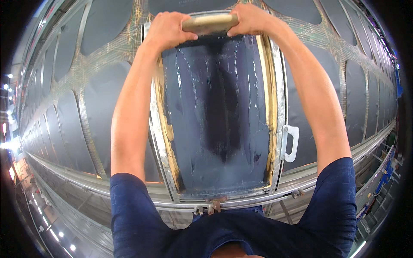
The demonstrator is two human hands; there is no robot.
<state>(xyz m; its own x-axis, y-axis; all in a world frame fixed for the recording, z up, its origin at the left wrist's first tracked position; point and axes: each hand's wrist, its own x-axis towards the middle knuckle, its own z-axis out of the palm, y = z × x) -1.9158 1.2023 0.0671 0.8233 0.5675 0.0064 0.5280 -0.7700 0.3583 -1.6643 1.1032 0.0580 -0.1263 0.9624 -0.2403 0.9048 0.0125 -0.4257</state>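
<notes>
My left hand (171,29) and my right hand (246,19) are closed round the two ends of a pale wooden-handled bar, likely a squeegee (210,22), at the far end of a rectangular screen frame (279,107). Dark glossy paste (221,112) with streaks covers the screen's middle, and tan tape (164,129) runs along its sides. A metal side handle (291,144) sticks out from the frame's right side.
A long curved-looking bench (105,112) carries dark grey flat panels (64,124) on both sides of the frame. A metal rail (241,203) with bolts and a rusty bracket runs along the near edge. Lights and blue metalwork show at the rims.
</notes>
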